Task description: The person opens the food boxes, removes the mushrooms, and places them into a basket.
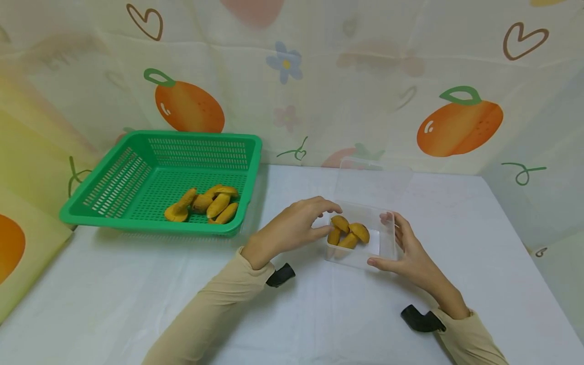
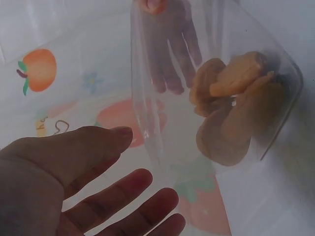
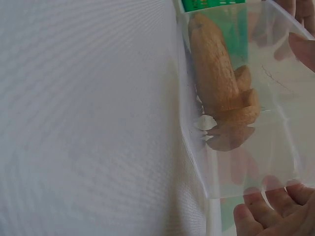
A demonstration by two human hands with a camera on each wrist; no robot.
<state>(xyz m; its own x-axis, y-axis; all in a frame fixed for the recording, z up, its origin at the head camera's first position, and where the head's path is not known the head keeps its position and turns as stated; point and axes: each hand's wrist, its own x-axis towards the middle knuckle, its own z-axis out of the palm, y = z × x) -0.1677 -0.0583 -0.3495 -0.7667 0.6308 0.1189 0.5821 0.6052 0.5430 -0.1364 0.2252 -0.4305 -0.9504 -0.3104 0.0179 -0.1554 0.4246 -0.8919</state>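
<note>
A clear plastic box (image 1: 360,258) sits on the white table with two yellow-brown mushrooms (image 1: 358,233) in its left half. My right hand (image 1: 412,256) holds the box by its right end, thumb at the front corner and fingers round the far side; the right wrist view shows the fingers (image 3: 275,201) at the wall. Just off the box's left wall is my left hand (image 1: 296,225), thumb and fingers spread apart with nothing between them. In the left wrist view, the same hand (image 2: 98,187) is beside the see-through wall, the mushrooms (image 2: 236,108) showing behind it.
At the back left stands a green slotted basket (image 1: 159,225) with several more mushrooms (image 1: 219,203) in its near right part. A transparent lid (image 1: 374,180) lies behind the box, by a fruit-printed cloth backdrop (image 1: 319,101). The table (image 1: 456,213) extends to the right.
</note>
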